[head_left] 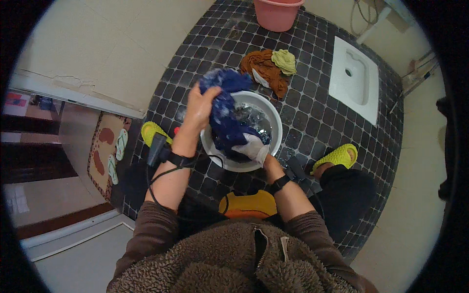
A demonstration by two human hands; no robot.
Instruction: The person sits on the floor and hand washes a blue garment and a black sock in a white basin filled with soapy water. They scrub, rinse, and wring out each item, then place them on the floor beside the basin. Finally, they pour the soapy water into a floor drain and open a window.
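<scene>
My left hand point(199, 105) grips a wet dark-blue cloth point(222, 110), which looks like a garment and carries patches of white suds. Its upper part is raised over the far left rim of a white basin point(277, 128); the rest hangs down into it. A white mitt or cloth covers my right hand point(251, 148), which is low inside the basin at the near right, closed against the lower end of the blue cloth. Its fingers are mostly hidden. Foamy, bubbly water point(254, 119) shows beside the cloth.
Beyond the basin, a brown garment point(264, 68) and a yellow-green cloth point(284, 61) lie on dark tiles. A pink bucket point(277, 15) stands farther back, with a white squat toilet point(354, 80) at right. A yellow-orange stool point(248, 204) is below me. Slippers point(120, 144) lie on a mat at left.
</scene>
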